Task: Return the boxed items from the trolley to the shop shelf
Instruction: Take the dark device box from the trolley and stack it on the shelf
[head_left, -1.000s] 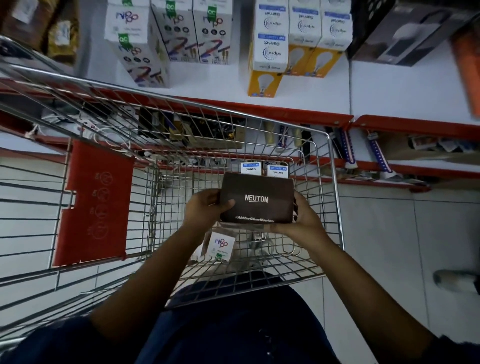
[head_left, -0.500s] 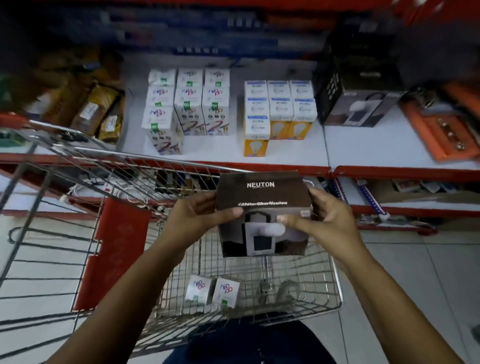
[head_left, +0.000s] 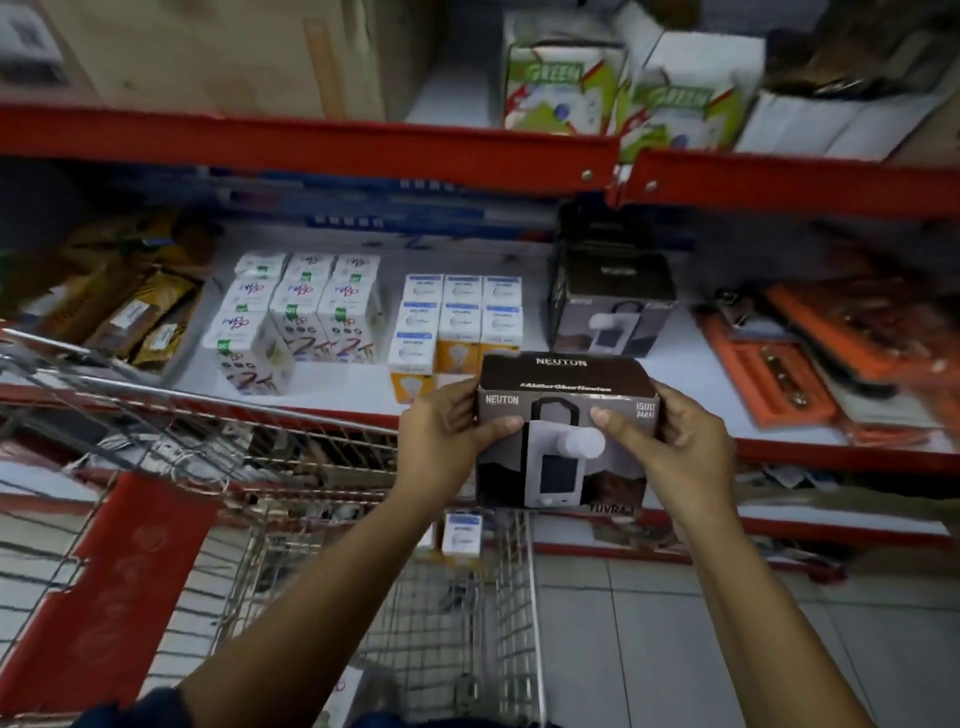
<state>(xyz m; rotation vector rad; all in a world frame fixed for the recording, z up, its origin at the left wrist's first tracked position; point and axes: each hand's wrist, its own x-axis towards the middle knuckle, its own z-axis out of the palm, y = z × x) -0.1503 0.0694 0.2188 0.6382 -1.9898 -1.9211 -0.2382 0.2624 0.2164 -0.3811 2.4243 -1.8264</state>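
Left hand (head_left: 441, 436) and right hand (head_left: 675, 441) clamped on NEUTON box (head_left: 563, 431); "#AbHarGharNeuton" on lid. Matching box (head_left: 610, 301) on shelf (head_left: 675, 364) at 12 o'clock.

Orange blister packs (head_left: 810, 358) lie flat, with green-printed cartons (head_left: 563, 88) above them to the left. Far left of the packs sit brown packets (head_left: 135, 317); below them, grey floor tiles (head_left: 675, 649).

head-worn view, angled down, facing shelf (head_left: 519, 387)
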